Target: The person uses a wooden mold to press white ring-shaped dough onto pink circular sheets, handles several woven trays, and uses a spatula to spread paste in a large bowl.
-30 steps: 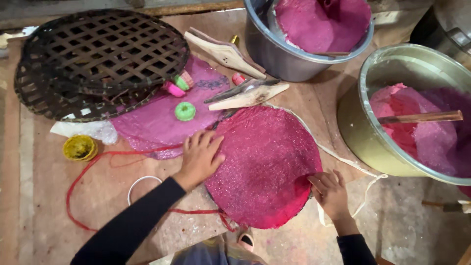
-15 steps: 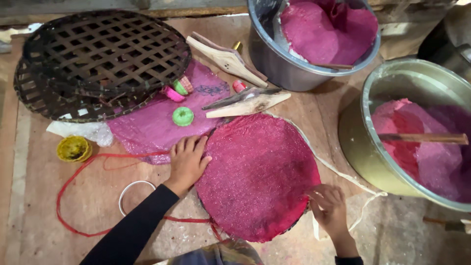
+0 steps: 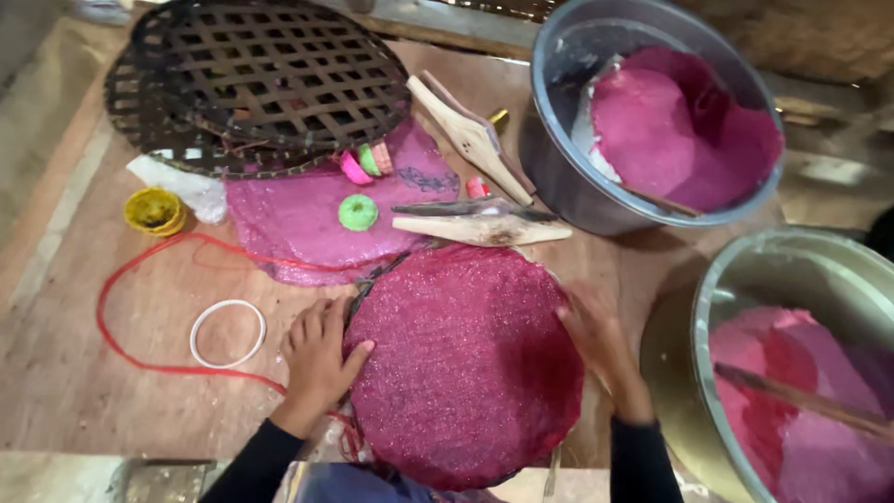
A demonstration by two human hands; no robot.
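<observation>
A round disc covered in glittery magenta mesh (image 3: 466,359) lies on the wooden table in front of me. My left hand (image 3: 318,354) presses on its left edge with fingers spread. At the disc's right edge sits my right hand (image 3: 601,345), fingers curled against the rim. Both sleeves are dark. A dark woven edge shows under the mesh at the upper left of the disc.
A dark lattice basket tray (image 3: 261,79) lies far left. A grey metal basin (image 3: 643,121) and a brass basin (image 3: 745,373) hold pink material. Wooden shuttles (image 3: 480,228), a green ring (image 3: 358,212), yellow spool (image 3: 154,210), white ring (image 3: 226,333), red cord (image 3: 140,354) and pink mesh sheet (image 3: 298,219) lie around.
My right hand has slid from the disc's lower right edge up to its right side. The left hand stays on the left edge. The view has moved closer.
</observation>
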